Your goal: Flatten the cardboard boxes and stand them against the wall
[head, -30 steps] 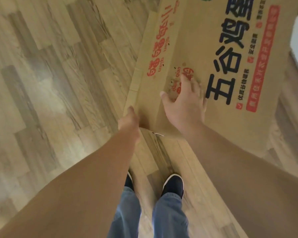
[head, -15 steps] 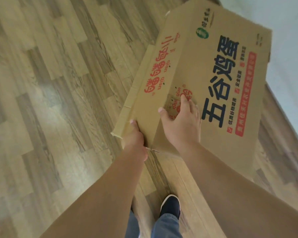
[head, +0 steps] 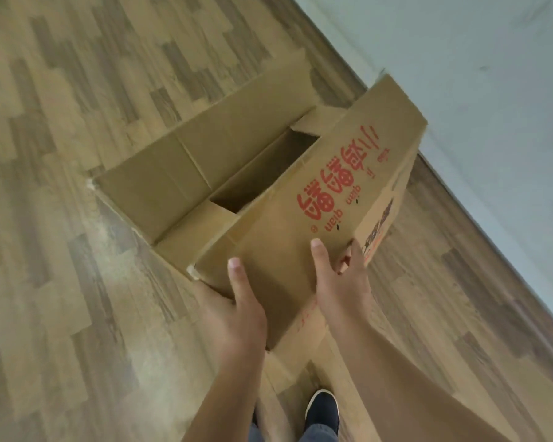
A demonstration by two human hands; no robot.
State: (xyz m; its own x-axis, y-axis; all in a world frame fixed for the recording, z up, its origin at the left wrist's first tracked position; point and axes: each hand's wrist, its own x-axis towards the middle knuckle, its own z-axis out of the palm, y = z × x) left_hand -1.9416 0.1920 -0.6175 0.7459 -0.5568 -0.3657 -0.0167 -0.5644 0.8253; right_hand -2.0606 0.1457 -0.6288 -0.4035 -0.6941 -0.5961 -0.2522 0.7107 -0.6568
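A brown cardboard box (head: 300,193) with red printed characters is held above the wooden floor, its open end facing up and its flaps spread to the left. My left hand (head: 237,311) grips the box's near corner, thumb on the printed side and fingers underneath. My right hand (head: 342,275) grips the near right edge, thumb on the printed side, fingers curled round onto the hidden face. The box still has depth, with a dark hollow showing inside. The pale wall (head: 460,74) runs along the right, close to the box's far corner.
Wood-pattern floor (head: 77,250) stretches to the left and front. A grey skirting strip (head: 492,224) runs where wall meets floor. My dark shoe (head: 321,409) and jeans show at the bottom edge, below the box.
The box has turned so its open end and inner flaps face me; the large printed face has swung to the right. Both hands have shifted to its near corner. The wall has come into view.
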